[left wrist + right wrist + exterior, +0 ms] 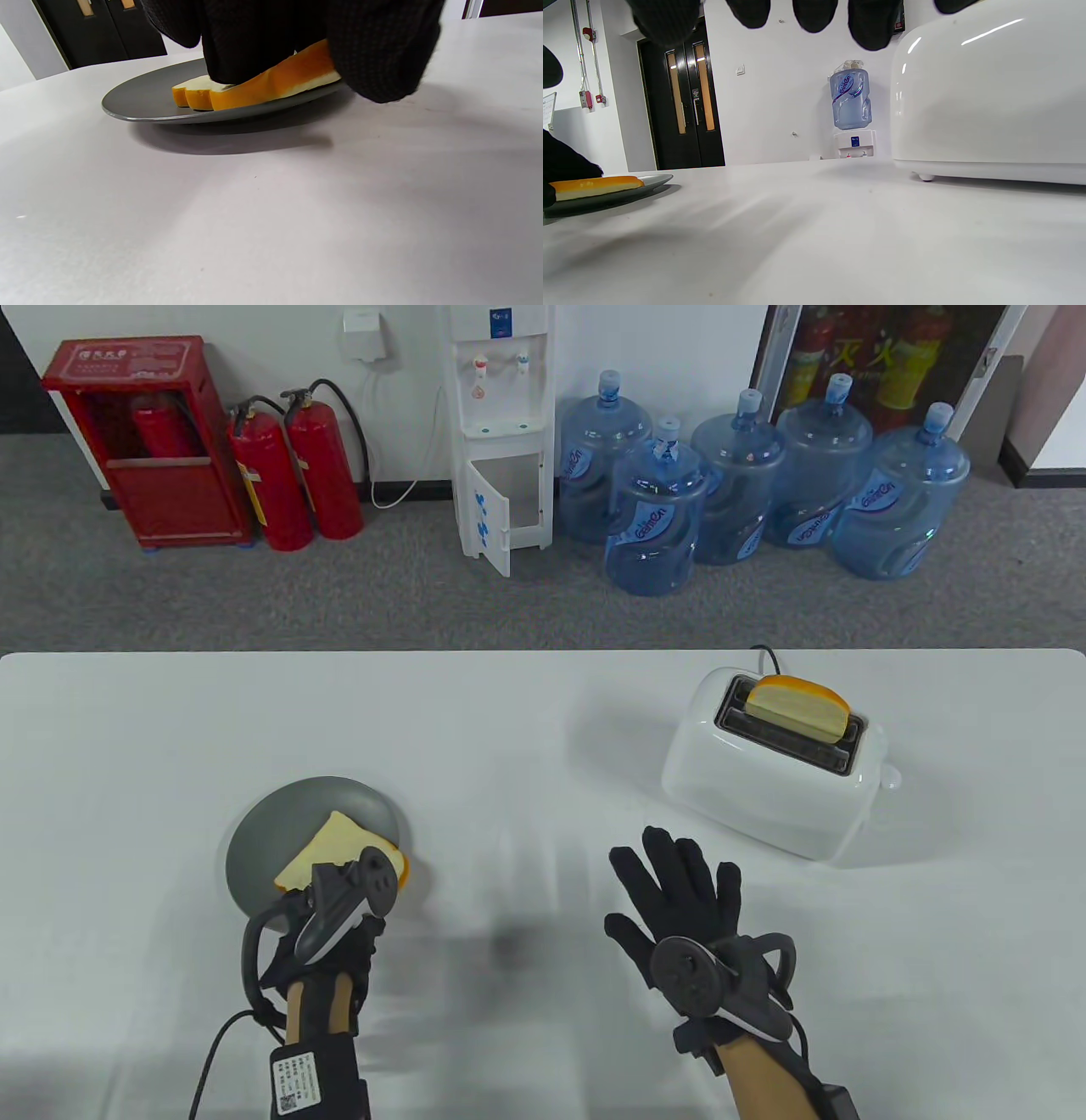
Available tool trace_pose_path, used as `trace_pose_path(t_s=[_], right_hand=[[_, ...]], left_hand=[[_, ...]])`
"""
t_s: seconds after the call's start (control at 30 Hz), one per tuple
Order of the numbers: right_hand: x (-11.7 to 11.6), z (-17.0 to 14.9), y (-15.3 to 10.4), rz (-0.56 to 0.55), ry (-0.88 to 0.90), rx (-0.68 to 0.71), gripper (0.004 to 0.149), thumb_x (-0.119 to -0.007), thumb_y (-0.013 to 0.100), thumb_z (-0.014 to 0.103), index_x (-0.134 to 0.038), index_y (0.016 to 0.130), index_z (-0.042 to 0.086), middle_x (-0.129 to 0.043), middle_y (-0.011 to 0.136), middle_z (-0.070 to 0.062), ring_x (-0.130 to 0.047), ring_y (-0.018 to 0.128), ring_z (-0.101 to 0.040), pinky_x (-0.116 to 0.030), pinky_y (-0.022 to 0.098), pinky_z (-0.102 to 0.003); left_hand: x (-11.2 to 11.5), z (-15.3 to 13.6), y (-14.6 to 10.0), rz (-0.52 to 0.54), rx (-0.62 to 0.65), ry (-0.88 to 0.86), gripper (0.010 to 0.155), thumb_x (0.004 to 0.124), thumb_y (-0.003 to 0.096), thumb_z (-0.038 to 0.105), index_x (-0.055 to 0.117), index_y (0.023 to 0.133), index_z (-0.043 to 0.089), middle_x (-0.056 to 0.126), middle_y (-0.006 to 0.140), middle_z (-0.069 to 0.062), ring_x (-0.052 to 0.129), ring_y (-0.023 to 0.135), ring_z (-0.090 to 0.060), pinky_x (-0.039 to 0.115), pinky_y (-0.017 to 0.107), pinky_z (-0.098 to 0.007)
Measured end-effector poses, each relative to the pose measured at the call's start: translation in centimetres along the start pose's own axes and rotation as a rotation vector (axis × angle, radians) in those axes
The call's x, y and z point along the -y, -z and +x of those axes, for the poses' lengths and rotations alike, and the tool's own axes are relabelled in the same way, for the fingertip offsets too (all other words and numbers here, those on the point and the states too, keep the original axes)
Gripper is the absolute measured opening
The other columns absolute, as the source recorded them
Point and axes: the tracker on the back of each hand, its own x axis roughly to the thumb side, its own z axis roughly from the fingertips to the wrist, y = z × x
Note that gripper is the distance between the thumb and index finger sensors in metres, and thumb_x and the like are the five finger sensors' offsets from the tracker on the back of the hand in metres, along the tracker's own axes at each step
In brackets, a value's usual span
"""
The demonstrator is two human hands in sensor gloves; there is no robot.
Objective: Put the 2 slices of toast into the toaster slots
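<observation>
A white toaster (768,772) stands at the right of the table, one toast slice (797,706) upright in its far slot, the near slot dark. The second toast slice (335,848) lies on a grey plate (271,831) at the left. My left hand (348,891) is over the slice's near end. In the left wrist view its fingers (250,46) press on the slice (271,82) and the thumb curls round the end, above the plate (140,106). My right hand (679,882) lies spread, holding nothing, in front of the toaster (988,106).
The toaster's black cord (764,653) runs off the table's far edge. Beyond it on the floor stand several water bottles (653,517), a water dispenser (501,432) and fire extinguishers (297,466). Bare white tabletop (526,780) lies between plate and toaster.
</observation>
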Motion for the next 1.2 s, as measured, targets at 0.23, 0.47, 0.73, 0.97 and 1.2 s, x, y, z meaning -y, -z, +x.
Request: trace_pose_path(t_s=[0.23, 0.47, 0.73, 0.97, 1.2], right_hand=[[-0.1, 0.0, 0.0, 0.009, 0.004, 0.0, 0.069, -0.054, 0.068, 0.061, -0.029, 0.126, 0.034, -0.024, 0.134, -0.012, -0.043, 0.119, -0.048, -0.035, 0.077, -0.075], [-0.2, -0.1, 0.1, 0.008, 0.012, 0.001, 0.069, -0.054, 0.068, 0.061, -0.028, 0.126, 0.034, -0.024, 0.134, -0.012, -0.043, 0.119, -0.048, -0.035, 0.077, -0.075], [-0.2, -0.1, 0.1, 0.009, 0.013, 0.001, 0.069, -0.054, 0.068, 0.061, -0.028, 0.126, 0.034, -0.024, 0.134, -0.012, -0.044, 0.119, -0.047, -0.035, 0.077, -0.075], [-0.2, -0.1, 0.1, 0.012, 0.015, 0.001, 0.069, -0.054, 0.068, 0.061, -0.028, 0.126, 0.034, -0.024, 0.134, -0.012, -0.044, 0.119, -0.047, -0.035, 0.077, -0.075], [-0.2, -0.2, 0.0, 0.013, 0.017, 0.001, 0.069, -0.054, 0.069, 0.061, -0.028, 0.126, 0.034, -0.024, 0.134, -0.012, -0.044, 0.119, -0.047, -0.035, 0.077, -0.075]], left_hand=[[-1.2, -0.2, -0.2, 0.054, 0.0, -0.022, 0.06, 0.088, 0.048, 0.039, 0.072, 0.105, 0.032, 0.081, 0.108, 0.001, 0.096, 0.1, -0.024, 0.069, 0.078, -0.043], [-1.8, -0.7, -0.3, 0.088, -0.022, -0.049, 0.053, 0.086, 0.0504, 0.033, 0.076, 0.102, 0.033, 0.085, 0.104, 0.003, 0.101, 0.095, -0.02, 0.072, 0.078, -0.04], [-2.4, -1.3, -0.5, 0.156, -0.047, -0.048, 0.051, 0.086, 0.0501, 0.032, 0.077, 0.1, 0.037, 0.088, 0.102, 0.005, 0.104, 0.092, -0.017, 0.073, 0.077, -0.038], [-3.7, -2.2, -1.0, 0.24, -0.075, -0.037, 0.05, 0.085, 0.05, 0.031, 0.078, 0.099, 0.037, 0.089, 0.1, 0.006, 0.106, 0.09, -0.016, 0.075, 0.076, -0.038], [-4.2, -3.1, -1.1, 0.309, -0.088, -0.033, 0.049, 0.084, 0.0502, 0.03, 0.079, 0.098, 0.036, 0.09, 0.099, 0.005, 0.107, 0.088, -0.017, 0.075, 0.076, -0.039]])
